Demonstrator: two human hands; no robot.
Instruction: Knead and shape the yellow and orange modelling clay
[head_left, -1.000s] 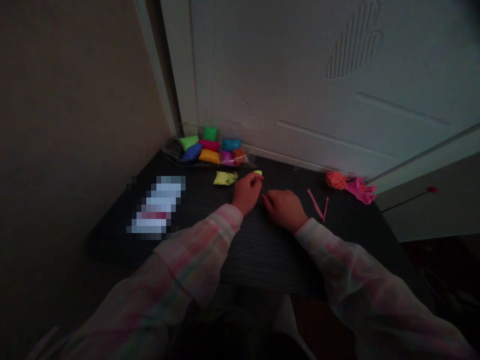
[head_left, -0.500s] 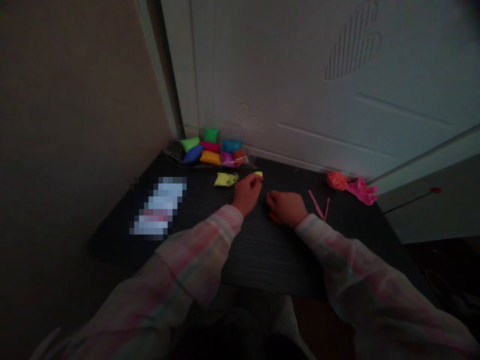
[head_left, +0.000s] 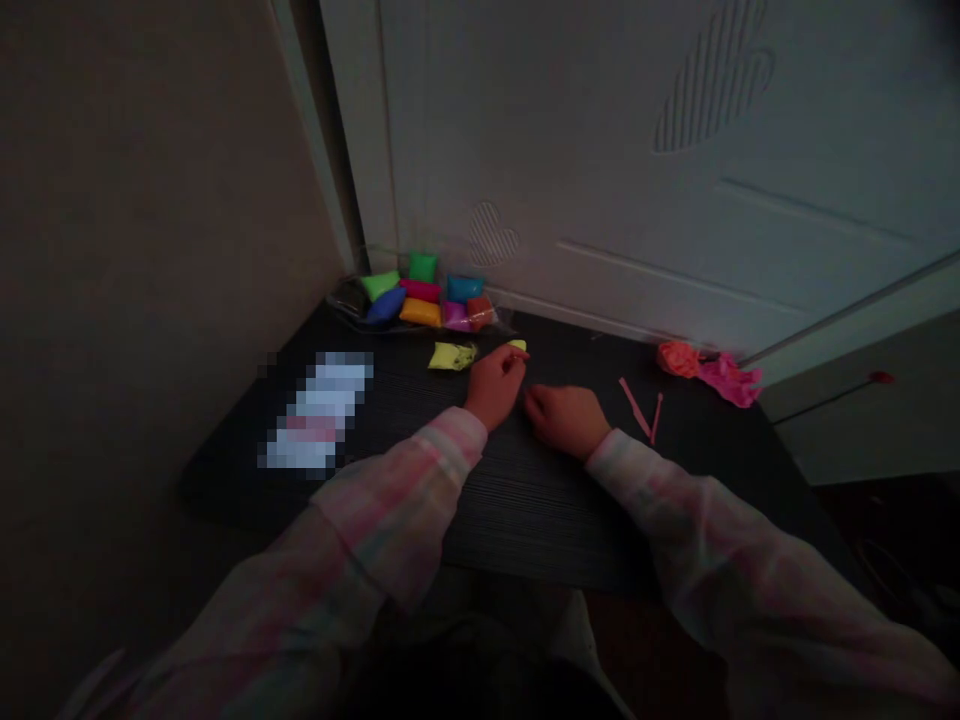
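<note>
My left hand (head_left: 498,386) is above the middle of the dark table, its fingers curled closed. Just past its knuckles a small yellow piece (head_left: 518,345) shows; whether the fingers hold it or it lies behind them I cannot tell. To the left of that hand lies a crumpled yellow packet (head_left: 450,356) with dark print. My right hand (head_left: 568,418) is closed like a fist close by, its thumb side toward the left hand, a small gap between them. What its fingers hold, if anything, is hidden.
A clear plastic bag (head_left: 420,300) of several bright, pillow-shaped packets lies at the table's back left. A blurred bright rectangle (head_left: 321,415) is on the left. Two thin pink tools (head_left: 634,406) and crumpled orange and pink wrappers (head_left: 679,358) lie right. A white door (head_left: 570,130) stands behind.
My right hand has moved slightly left, closer to my left hand, and has turned; the fingers visible beneath it before are now tucked out of sight. My left hand stays nearly still.
</note>
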